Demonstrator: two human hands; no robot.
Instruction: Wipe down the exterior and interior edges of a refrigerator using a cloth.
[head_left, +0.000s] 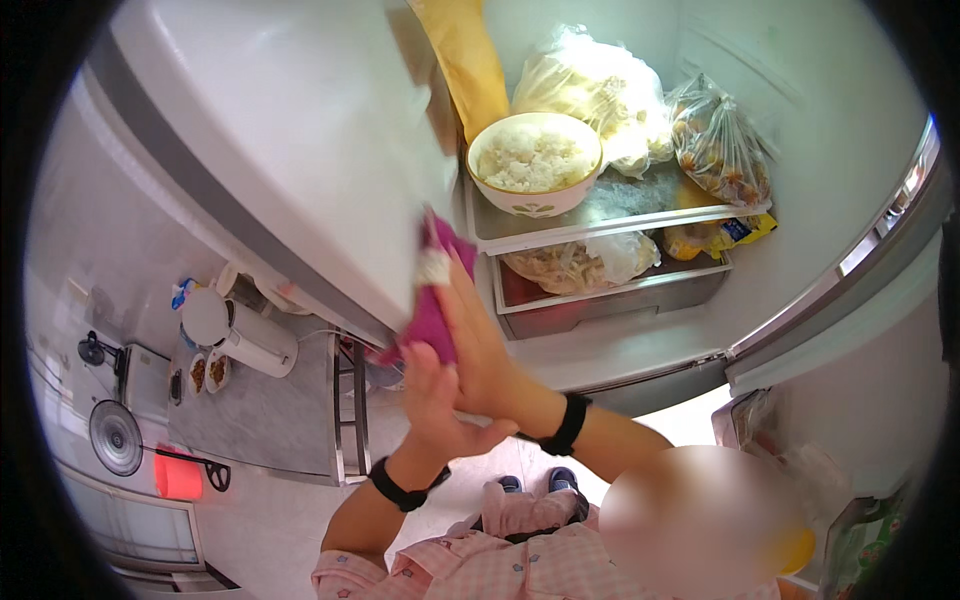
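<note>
A purple cloth (435, 319) with a pale patch lies against the edge of the white refrigerator door (315, 135). My right hand (484, 352) presses flat on the cloth, its fingers extended over it. Close beside it, my left hand (433, 405) touches the cloth's lower end with its fingertips, palm towards the right wrist. Black bands circle both wrists. Beyond the hands, a white bowl of cooked rice (534, 161) stands on the refrigerator's glass shelf (630, 196).
Plastic bags of food (600, 90) and a yellow packet (461, 67) share the shelf. Beneath is a drawer (622, 304) with bagged food. At left, a grey table (262, 420) holds an electric kettle (255, 341) and small dishes. Another person (690, 525) is partly visible, blurred, at lower right.
</note>
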